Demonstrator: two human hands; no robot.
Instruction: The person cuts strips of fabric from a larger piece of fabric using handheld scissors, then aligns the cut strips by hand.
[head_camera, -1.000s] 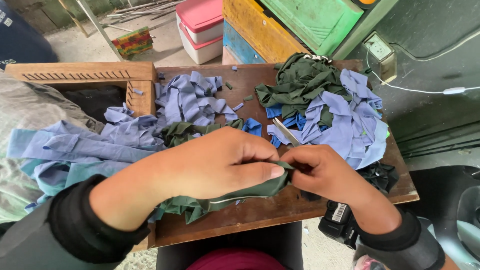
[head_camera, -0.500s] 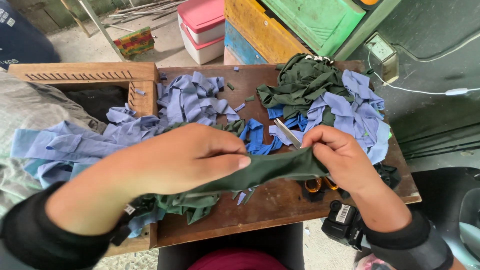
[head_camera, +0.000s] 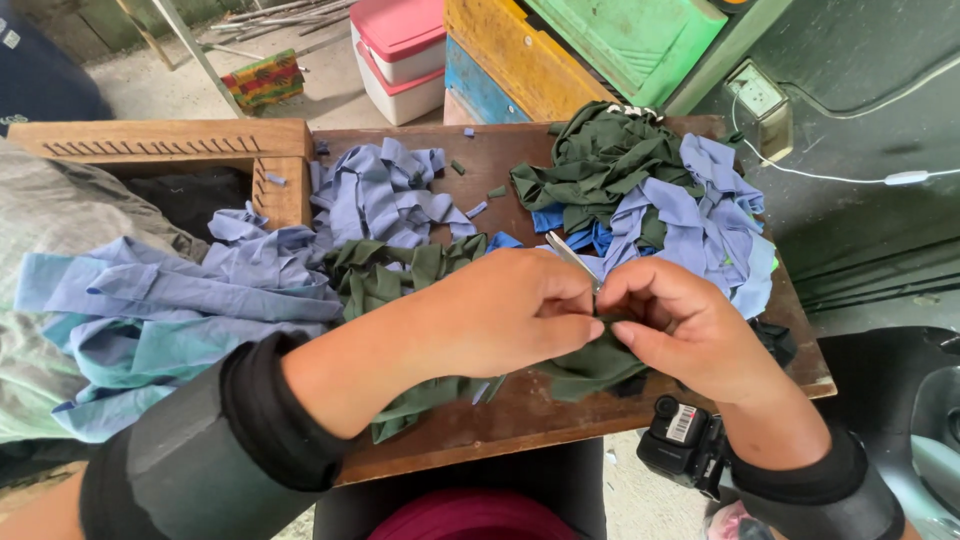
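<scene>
My left hand (head_camera: 500, 310) and my right hand (head_camera: 675, 325) meet fingertip to fingertip over the front of a brown wooden table (head_camera: 520, 420). Both pinch the same dark green fabric strip (head_camera: 590, 365), which bunches and hangs below them. A pair of scissors (head_camera: 570, 255) lies on the table just behind my fingers, blades pointing away; its handles are hidden by my right hand. More dark green fabric (head_camera: 375, 275) lies crumpled to the left of my left hand.
A heap of green and light blue strips (head_camera: 660, 200) fills the table's back right; light blue strips (head_camera: 385, 195) lie at the back left. Blue shirts (head_camera: 170, 300) drape over a wooden frame (head_camera: 170, 140). A black device (head_camera: 685, 435) sits under my right wrist. Coloured crates stand behind.
My hands were apart half a second ago with the green strip stretched between them; now they have come together and the strip hangs slack in a bunch.
</scene>
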